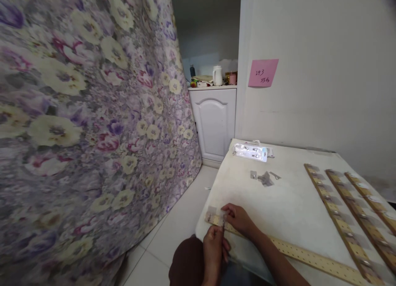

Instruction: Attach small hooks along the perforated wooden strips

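Observation:
A long pale wooden strip with rows of holes [309, 255] lies along the near edge of the white table. At its left end sits a small clear tab with a metal fitting [212, 212]. My right hand [238, 218] is closed, its fingertips pinching another small clear tab [223, 216] over the strip. My left hand [213, 242] is closed just below, fingers pressed together at the strip's near edge by that tab's metal part. What my left fingertips hold is too small to make out.
Loose clear tabs with metal parts [265, 179] lie mid-table. Behind them is a clear blister pack [250, 151]. Three wooden strips fitted with similar pieces [340, 220] lie on the right. A floral curtain [102, 125] hangs at left; a white cabinet [213, 123] stands behind.

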`<action>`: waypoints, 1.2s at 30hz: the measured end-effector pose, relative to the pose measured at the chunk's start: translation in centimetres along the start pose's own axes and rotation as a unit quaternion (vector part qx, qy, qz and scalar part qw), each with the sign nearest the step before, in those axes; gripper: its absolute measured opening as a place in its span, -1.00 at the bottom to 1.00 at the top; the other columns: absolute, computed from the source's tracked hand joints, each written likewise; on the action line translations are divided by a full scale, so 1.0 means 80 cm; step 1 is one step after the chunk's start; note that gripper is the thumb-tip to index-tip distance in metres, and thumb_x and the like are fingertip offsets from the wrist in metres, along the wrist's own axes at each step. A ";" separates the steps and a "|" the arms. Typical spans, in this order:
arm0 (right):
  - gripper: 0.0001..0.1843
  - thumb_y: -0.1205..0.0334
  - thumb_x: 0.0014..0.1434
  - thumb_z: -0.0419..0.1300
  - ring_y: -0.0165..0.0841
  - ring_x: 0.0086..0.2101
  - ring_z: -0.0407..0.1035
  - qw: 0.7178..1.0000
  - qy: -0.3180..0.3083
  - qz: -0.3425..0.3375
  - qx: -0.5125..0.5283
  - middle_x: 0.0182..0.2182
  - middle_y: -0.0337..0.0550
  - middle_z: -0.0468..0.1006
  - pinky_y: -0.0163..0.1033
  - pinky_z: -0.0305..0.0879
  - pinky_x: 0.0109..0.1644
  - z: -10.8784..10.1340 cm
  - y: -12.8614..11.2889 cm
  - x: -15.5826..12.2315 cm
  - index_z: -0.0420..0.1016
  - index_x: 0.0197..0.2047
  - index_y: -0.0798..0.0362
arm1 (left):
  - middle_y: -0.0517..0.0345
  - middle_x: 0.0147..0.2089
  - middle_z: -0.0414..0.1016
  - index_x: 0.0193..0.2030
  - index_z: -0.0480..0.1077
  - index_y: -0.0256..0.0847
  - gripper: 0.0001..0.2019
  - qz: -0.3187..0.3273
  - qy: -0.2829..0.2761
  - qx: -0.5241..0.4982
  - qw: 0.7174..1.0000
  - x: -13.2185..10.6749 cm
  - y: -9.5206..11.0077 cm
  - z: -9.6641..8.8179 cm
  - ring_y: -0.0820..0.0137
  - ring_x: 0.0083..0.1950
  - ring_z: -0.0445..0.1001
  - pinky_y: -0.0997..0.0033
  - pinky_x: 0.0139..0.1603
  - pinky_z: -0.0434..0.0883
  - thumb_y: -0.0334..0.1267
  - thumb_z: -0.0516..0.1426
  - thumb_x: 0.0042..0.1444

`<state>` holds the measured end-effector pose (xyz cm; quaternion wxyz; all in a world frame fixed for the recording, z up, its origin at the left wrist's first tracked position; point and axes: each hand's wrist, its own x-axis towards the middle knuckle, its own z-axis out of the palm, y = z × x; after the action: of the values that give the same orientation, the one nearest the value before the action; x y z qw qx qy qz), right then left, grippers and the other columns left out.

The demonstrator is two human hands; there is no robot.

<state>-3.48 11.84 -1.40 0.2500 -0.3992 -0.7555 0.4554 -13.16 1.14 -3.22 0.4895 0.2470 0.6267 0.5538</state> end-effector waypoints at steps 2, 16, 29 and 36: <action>-0.71 0.33 -0.03 0.11 -0.39 -0.45 0.36 1.000 -0.004 0.004 -0.002 -0.47 -0.23 0.51 -0.33 0.24 -0.34 0.001 0.001 0.000 0.46 -0.19 0.07 | 0.34 -0.76 0.35 -0.47 0.18 -0.16 -0.54 0.002 -0.001 -0.001 1.000 0.000 0.000 0.000 0.59 -0.89 0.10 0.63 -0.84 -0.13 0.26 0.05 -0.08; -0.71 0.32 -0.12 0.19 -0.38 -0.45 0.35 1.000 0.001 0.025 0.015 -0.49 -0.23 0.50 -0.32 0.20 -0.36 0.002 -0.003 0.002 0.47 -0.24 0.10 | 0.35 -0.78 0.34 -0.46 0.18 -0.16 -0.58 0.002 0.005 -0.004 1.000 -0.001 0.001 0.000 0.60 -0.89 0.10 0.65 -0.85 -0.11 0.21 0.05 -0.04; -0.55 0.39 -0.20 0.20 -0.43 -0.48 0.33 0.996 -0.004 0.072 0.061 -0.47 -0.30 0.49 -0.33 0.20 -0.37 0.006 0.006 0.012 0.41 -0.14 0.07 | 0.34 -0.77 0.35 -0.48 0.18 -0.16 -0.64 0.002 -0.001 0.006 1.000 -0.006 0.013 0.000 0.60 -0.88 0.10 0.63 -0.84 -0.13 0.11 0.06 0.00; -0.63 0.39 -0.19 0.20 -0.41 -0.44 0.35 0.997 -0.005 0.064 0.038 -0.43 -0.27 0.52 -0.34 0.22 -0.33 0.005 0.002 0.011 0.46 -0.21 0.06 | 0.34 -0.78 0.36 -0.49 0.18 -0.17 -0.69 0.000 0.000 0.010 1.000 -0.006 0.017 0.000 0.63 -0.89 0.07 0.63 -0.82 -0.15 0.04 0.04 0.02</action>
<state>-4.19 12.40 -1.75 0.2312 -0.4348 -0.7116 0.5011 -13.27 1.14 -1.80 0.4870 0.2522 0.6322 0.5473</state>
